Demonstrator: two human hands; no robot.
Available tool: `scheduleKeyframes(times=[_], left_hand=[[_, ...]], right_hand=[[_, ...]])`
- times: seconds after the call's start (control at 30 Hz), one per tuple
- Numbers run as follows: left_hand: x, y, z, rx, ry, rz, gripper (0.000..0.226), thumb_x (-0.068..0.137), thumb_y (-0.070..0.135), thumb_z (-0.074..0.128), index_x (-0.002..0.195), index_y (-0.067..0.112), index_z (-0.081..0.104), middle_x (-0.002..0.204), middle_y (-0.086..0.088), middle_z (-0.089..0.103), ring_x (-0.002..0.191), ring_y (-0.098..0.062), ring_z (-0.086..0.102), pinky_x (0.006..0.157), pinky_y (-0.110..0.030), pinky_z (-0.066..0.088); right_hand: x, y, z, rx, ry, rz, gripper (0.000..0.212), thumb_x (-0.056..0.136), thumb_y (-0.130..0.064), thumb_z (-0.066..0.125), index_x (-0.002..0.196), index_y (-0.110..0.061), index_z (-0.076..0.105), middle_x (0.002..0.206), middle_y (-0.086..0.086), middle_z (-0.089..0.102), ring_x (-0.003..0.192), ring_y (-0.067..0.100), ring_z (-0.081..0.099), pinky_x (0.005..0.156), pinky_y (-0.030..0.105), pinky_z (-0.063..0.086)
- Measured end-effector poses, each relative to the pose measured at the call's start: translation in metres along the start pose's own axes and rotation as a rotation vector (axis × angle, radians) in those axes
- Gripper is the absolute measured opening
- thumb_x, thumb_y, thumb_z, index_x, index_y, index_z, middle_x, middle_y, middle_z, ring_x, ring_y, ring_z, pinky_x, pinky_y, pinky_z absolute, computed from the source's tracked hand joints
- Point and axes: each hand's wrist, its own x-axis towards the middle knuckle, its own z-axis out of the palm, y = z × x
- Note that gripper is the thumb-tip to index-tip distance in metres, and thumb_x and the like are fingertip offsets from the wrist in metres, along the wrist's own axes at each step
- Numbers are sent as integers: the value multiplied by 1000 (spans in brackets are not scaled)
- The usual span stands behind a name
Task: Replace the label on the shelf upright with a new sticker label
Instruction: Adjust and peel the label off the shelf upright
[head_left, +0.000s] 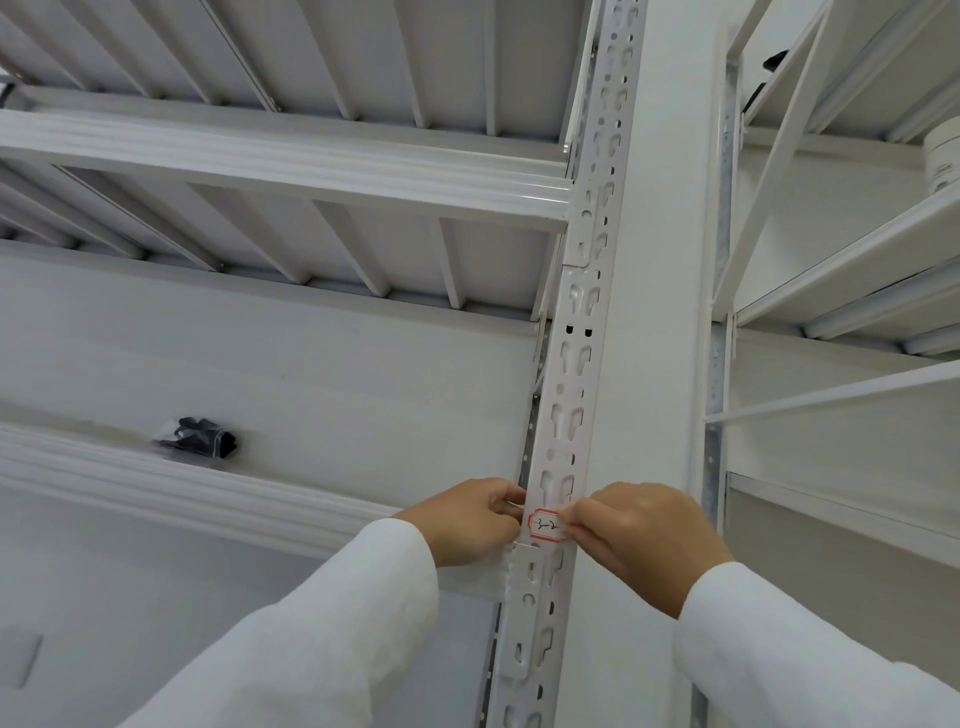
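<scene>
Head view: we pinch the red-bordered white paper sticker label (545, 526) against the white perforated steel upright (569, 364), left hand (470, 519) and right hand (641, 538) gripping opposite edges. It looks thin, limp and tearable; we hold edges only.

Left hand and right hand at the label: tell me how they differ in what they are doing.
The right hand has its fingertips on the right edge of the red-bordered label; the left hand is curled at the left edge of the shelf upright, beside the label. The right hand shows its back with fingers reaching left; the left hand looks more closed, and its own fingers hide what it pinches. Both wear white sleeves and sit level with the label.
</scene>
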Motion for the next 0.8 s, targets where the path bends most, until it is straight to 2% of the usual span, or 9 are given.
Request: scheduleKeyframes(times=[0.1,0.17,0.27,0.33,0.43,0.53,0.6,0.67,0.8], left_hand=[[0,0,0,-7,-13,7,47,83,5,40,127,16,53,125,-2,65,116,-17,60,107,-32,41],[1,0,0,-18,-16,10,46,85,3,39,126,16,53,123,-2,66,115,-16,61,106,-30,41],[2,-1,0,-22,-16,15,46,85,2,39,126,16,53,123,-1,66,111,-14,62,103,-26,42],[1,0,0,-23,-15,19,45,85,2,38,126,15,52,123,-1,66,107,-12,61,95,-19,43],[0,2,1,-35,-20,29,45,86,2,39,127,15,51,125,-2,65,103,-11,60,88,-15,42],[1,0,1,-45,-17,25,45,86,2,39,127,13,51,125,-3,65,109,-15,62,94,-20,44],[1,-1,1,-55,-14,24,45,85,1,39,127,13,52,124,-4,65,114,-17,61,100,-25,44],[0,-1,1,-58,-12,26,46,85,0,39,127,13,52,125,-4,65,115,-17,61,101,-25,44],[0,1,1,-46,-11,26,45,85,1,40,127,14,52,124,-3,65,114,-16,61,99,-24,44]], right_hand=[[-7,-9,-10,273,17,368,16,86,-36,52,81,-36,67,69,-23,67,57,-2,60,48,15,49],[-13,-20,-12,499,18,634,10,87,-29,60,83,-37,64,75,-25,65,67,-4,60,60,12,48],[-18,-38,-9,641,36,839,11,85,-29,63,86,-38,59,86,-19,65,79,-1,61,68,18,51],[-18,-45,-7,668,49,923,9,83,-33,64,88,-38,58,92,-18,63,83,1,60,73,24,53],[-15,-55,-3,650,32,931,15,81,-39,64,86,-46,51,93,-24,54,82,0,56,73,20,49],[-12,-65,-2,621,54,903,22,81,-41,64,80,-54,46,91,-36,46,78,-1,54,70,19,48],[-12,-70,-1,610,64,909,21,82,-40,63,85,-53,48,90,-42,39,78,0,53,72,21,50],[-12,-73,0,623,86,924,20,82,-38,63,94,-49,51,92,-43,38,79,-1,53,73,21,50],[-12,-77,2,659,129,938,25,82,-37,63,97,-50,47,94,-41,41,82,-5,54,72,19,48]])
